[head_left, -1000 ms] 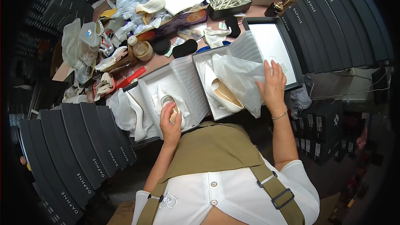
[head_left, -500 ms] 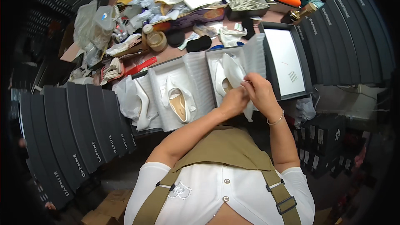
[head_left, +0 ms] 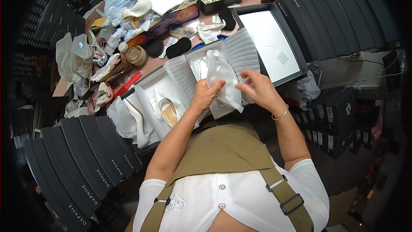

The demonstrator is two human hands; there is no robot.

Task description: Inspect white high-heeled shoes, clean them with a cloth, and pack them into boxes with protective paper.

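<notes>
At the right-hand shoe box (head_left: 221,111), the white tissue bundle (head_left: 219,71) lies just right of my left hand (head_left: 205,94), slanting far-left to near-right
I have its left edge pinched there, thumb on top, so that hand is nearer; my right hand (head_left: 262,92) is spread beside its right edge, and I cannot tell whether any fingertip touches

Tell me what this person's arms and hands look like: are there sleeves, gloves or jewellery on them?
The left hand and right hand are ungloved. A thin, pale bracelet circles the right wrist. The left sleeve and right sleeve are white and short, leaving the forearms bare.
</notes>
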